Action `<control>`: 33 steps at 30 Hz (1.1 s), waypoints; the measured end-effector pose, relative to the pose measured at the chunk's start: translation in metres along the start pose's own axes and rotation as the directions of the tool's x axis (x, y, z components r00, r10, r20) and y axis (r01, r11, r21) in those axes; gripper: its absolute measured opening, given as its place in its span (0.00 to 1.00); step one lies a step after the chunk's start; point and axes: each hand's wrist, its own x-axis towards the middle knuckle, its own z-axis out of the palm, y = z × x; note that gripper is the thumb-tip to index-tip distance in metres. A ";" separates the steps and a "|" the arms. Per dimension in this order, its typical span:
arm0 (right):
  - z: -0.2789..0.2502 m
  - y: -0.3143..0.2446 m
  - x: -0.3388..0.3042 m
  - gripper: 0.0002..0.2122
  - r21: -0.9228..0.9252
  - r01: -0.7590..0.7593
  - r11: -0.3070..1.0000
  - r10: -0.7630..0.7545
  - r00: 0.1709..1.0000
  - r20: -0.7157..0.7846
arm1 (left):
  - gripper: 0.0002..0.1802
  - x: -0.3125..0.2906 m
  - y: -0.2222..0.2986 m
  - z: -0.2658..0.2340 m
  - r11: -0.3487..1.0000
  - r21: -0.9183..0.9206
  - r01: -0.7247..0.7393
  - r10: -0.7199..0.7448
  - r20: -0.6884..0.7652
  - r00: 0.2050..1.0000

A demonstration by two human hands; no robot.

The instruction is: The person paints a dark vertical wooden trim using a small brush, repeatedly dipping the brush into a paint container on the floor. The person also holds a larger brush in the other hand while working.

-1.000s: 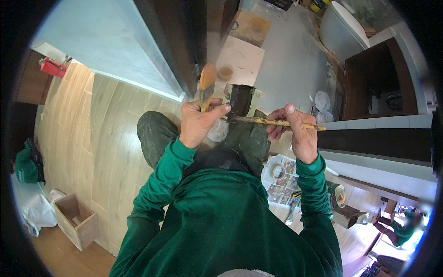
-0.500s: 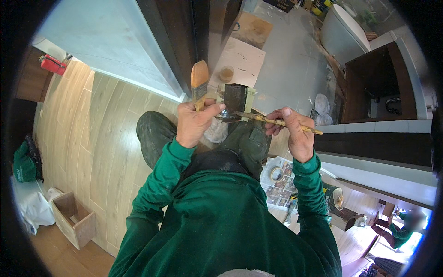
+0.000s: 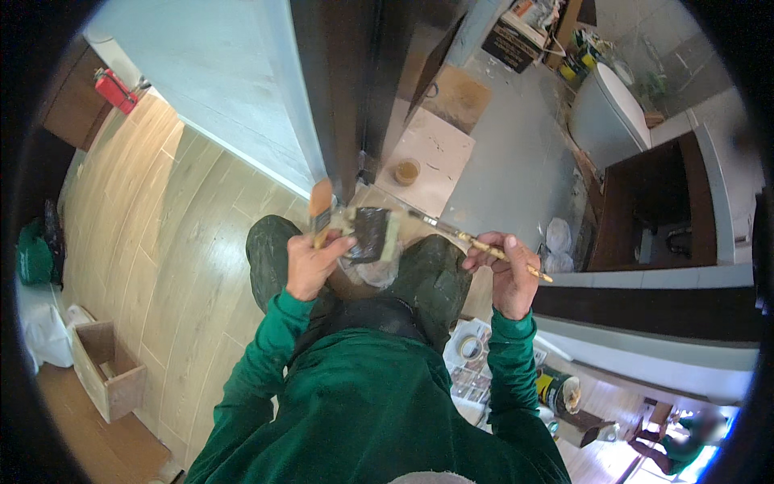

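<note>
Between the thumb and fingers of my left hand (image 3: 313,262) are a wide flat paintbrush (image 3: 321,211), its pale bristles pointing up, and a small dark-smeared palette (image 3: 372,235) with a yellowish strip along its right edge. My right hand (image 3: 508,270) grips a slim paint-spotted artist's brush (image 3: 476,244) near its rear end. The slim brush's tip points up and left, just above the palette's right corner and apart from it. My fingers hide part of both handles.
A dark door frame (image 3: 339,105) rises ahead. Past it, a cup of brownish liquid (image 3: 406,170) stands on a pale board (image 3: 435,149). An open dark cabinet (image 3: 645,210) is at right, with a paint can (image 3: 556,389) behind. A wooden drawer (image 3: 109,371) lies at left; another person sits far right.
My right hand has drawn the slim brush off the palette, lowering slightly. My left hand has shifted down and left with the flat brush and palette. The view has shifted too.
</note>
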 end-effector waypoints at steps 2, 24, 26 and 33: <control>0.005 0.005 0.018 0.18 0.157 0.052 0.986 -0.055 0.998 0.017 | 0.13 -0.008 -0.008 -0.026 1.000 -0.017 -0.008 0.007 -0.041 0.999; 0.121 0.100 0.132 0.11 -0.529 0.626 0.573 -0.672 0.729 0.134 | 0.12 -0.064 -0.054 -0.131 0.992 -0.128 0.011 -0.056 -0.354 0.934; 0.124 0.101 0.132 0.11 -0.518 0.632 0.576 -0.677 0.724 0.131 | 0.12 -0.063 -0.055 -0.132 0.991 -0.134 -0.002 -0.046 -0.355 0.934; 0.128 0.104 0.139 0.11 -0.589 0.615 0.524 -0.702 0.704 0.111 | 0.11 -0.060 -0.057 -0.135 0.991 -0.132 0.019 -0.066 -0.357 0.932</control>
